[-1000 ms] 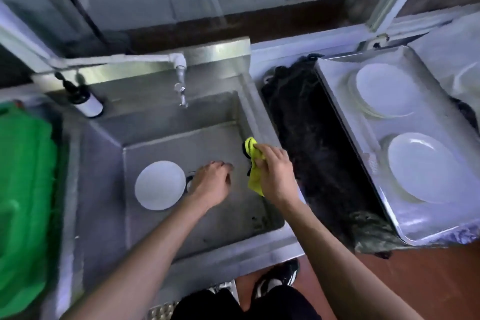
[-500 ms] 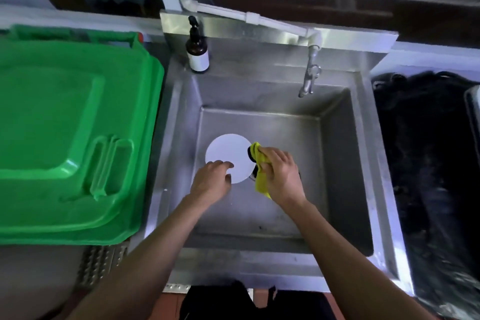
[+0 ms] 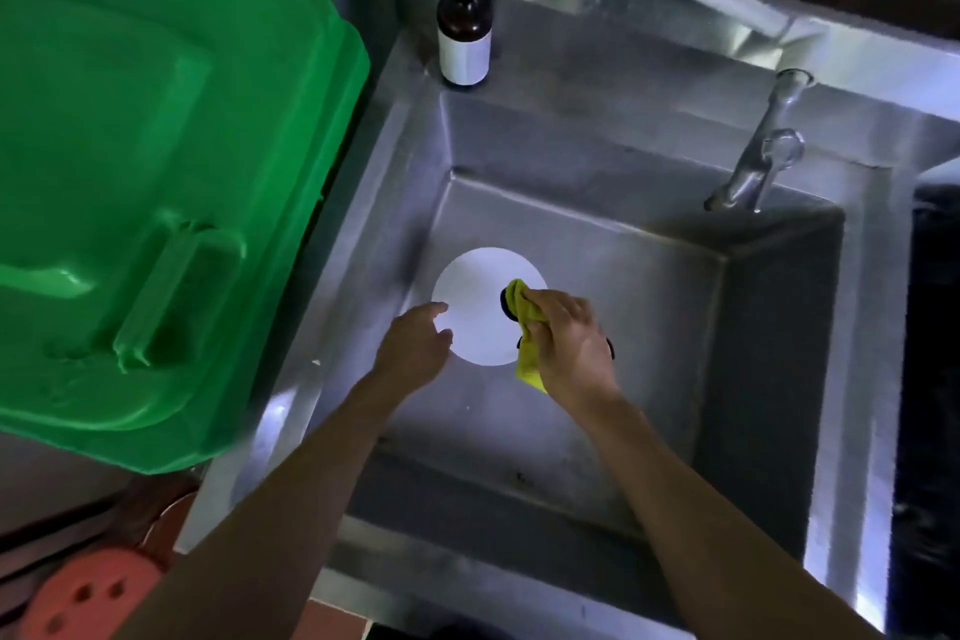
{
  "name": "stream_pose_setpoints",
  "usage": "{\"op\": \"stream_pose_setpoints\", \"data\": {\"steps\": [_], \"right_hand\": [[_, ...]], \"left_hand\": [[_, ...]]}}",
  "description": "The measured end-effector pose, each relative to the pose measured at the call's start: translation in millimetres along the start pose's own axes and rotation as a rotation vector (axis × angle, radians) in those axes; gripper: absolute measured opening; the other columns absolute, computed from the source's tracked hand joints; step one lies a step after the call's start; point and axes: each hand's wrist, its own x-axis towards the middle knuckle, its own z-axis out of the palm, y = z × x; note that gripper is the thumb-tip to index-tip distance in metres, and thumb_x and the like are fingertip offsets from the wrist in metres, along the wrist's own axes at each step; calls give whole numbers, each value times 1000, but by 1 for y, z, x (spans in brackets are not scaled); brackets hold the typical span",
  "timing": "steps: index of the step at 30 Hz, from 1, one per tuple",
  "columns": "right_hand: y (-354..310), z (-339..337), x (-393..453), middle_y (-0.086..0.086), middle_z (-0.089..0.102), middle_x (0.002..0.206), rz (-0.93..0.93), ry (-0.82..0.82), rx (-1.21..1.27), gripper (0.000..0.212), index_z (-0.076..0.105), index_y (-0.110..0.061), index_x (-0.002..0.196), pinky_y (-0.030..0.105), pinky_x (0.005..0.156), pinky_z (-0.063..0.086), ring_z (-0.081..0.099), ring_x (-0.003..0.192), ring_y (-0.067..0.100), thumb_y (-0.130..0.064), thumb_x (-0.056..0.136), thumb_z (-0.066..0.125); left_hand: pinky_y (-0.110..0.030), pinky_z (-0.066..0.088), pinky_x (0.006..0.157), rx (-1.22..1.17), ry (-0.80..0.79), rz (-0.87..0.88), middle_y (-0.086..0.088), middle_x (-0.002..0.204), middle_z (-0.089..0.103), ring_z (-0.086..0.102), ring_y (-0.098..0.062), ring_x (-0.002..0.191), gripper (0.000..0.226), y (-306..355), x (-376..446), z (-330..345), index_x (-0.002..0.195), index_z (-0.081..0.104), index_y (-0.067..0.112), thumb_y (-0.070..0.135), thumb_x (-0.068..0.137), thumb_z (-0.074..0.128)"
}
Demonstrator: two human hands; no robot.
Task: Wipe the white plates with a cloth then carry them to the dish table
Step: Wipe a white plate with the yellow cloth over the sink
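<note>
- The fingers [image 3: 563, 309] of the right hand [image 3: 569, 346] are curled round a yellow cloth [image 3: 522, 309], bunching it so that one end pokes out toward the plate and the other hangs below the palm.
- The left hand [image 3: 415, 348] holds nothing; its fingers are loosely extended, tips at the plate's near-left rim, though whether they actually touch it cannot be told.
- The white plate [image 3: 480, 304] lies flat on the floor of the steel sink [image 3: 769, 379], left of centre; being round, it has no long axis to align with.
- From the right hand the plate lies to the left and slightly away from the body, with the cloth's upper end already over its right edge.
- From the left hand it lies to the right and just ahead.
- Both hands are about equally near, one on each side of the plate.
- Likely next: the left hand steadies or lifts the rim while the right sweeps the cloth leftward across the face.
- A green bin [image 3: 156, 161] stands beside the sink, and a brown pump bottle [image 3: 464, 31] sits on its back corner.
</note>
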Motion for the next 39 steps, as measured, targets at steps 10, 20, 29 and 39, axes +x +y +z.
{"op": "stream_pose_setpoints", "data": {"steps": [10,20,29,39], "right_hand": [[32,31,50,-1,62,130,-25,-143,23,37,60,-22,133,48,96,45,50,121,33,-13,99,51],[48,51,61,-2,60,136,-22,-167,29,39,59,-23,136,49,99,43,46,126,32,-13,98,54],[49,47,57,-4,61,134,-21,-180,26,39,60,-23,134,47,98,42,46,123,30,-12,97,54],[52,43,41,-1,63,129,8,-141,76,39,62,-21,131,48,101,41,47,119,29,-9,95,55]], "left_hand": [[-36,46,103,-390,37,-302,-1,139,62,56,-23,129,46,-24,60,43,141,58,19,18,95,59],[-34,55,77,-815,117,-510,7,123,64,62,-22,115,34,-38,77,70,130,62,22,10,98,58],[-36,52,78,-1005,164,-685,-7,121,69,67,-24,104,38,-39,83,80,134,60,17,11,96,61],[-32,56,59,-1016,156,-685,-12,116,70,68,-28,101,17,-38,73,92,98,63,14,-1,90,62]]}}
